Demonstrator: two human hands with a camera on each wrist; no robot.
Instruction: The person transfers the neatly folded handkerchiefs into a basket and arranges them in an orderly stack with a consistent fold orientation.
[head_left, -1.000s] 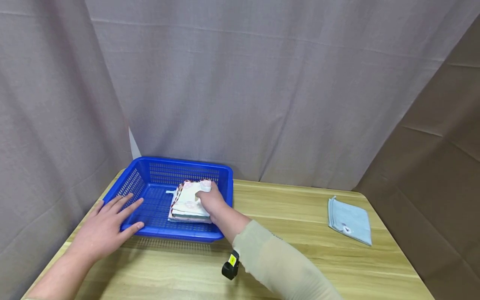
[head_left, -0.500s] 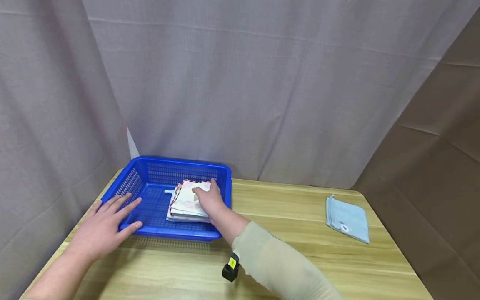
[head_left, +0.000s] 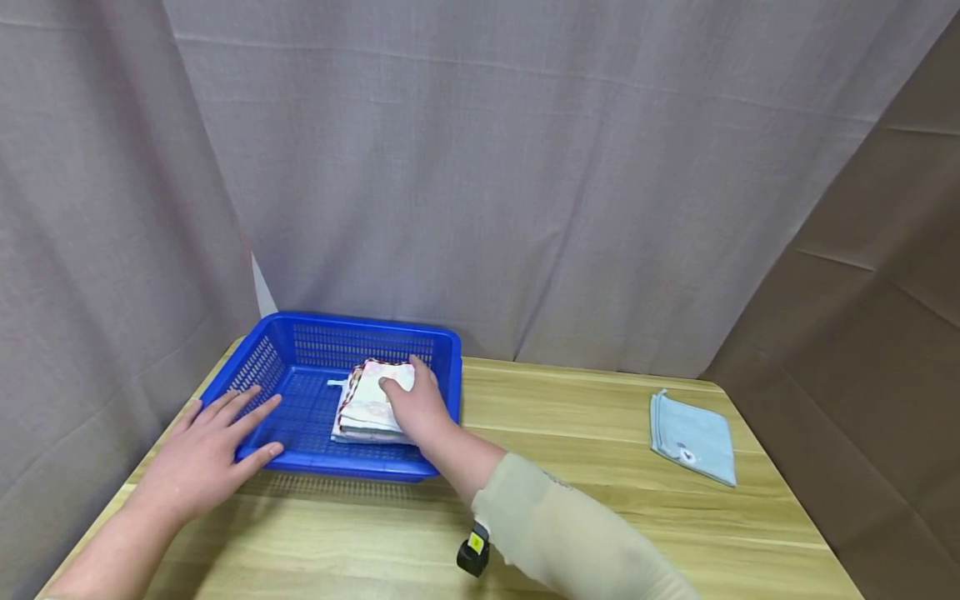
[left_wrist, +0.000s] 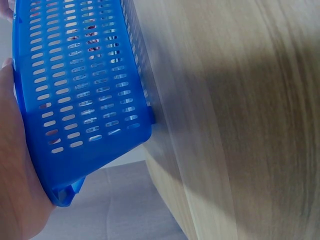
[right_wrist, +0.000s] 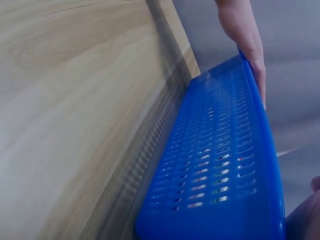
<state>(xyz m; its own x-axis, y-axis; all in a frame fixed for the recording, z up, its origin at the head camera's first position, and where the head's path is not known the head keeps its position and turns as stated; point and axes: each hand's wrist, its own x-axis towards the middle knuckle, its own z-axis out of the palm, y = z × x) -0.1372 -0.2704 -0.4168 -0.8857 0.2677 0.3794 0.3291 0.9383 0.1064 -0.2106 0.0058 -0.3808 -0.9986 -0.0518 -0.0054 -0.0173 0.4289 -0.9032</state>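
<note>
In the head view, a blue plastic basket (head_left: 330, 462) with slotted walls sits at the table's back left. Inside, toward its right end, lies a stack of folded cloths (head_left: 371, 407); the top one is white with pale pink patches and a dark red edge. My right hand (head_left: 422, 412) rests over the stack's right side, thumb extended across the top cloth; its other fingers are mostly hidden. My left hand (head_left: 191, 458) spreads its fingers over the basket's front left corner. In the left wrist view that hand (left_wrist: 17, 165) lies along the rim.
A folded light blue cloth (head_left: 693, 442) lies alone on the right part of the wooden table (head_left: 555, 400). Grey curtain (head_left: 480, 183) hangs behind the table and at the left. A black strap device (head_left: 474, 550) hangs below my right wrist.
My right hand has slid slightly leftward over the stack, its thumb shifting on the top cloth. My left hand stays on the corner. The head view drifts slightly.
</note>
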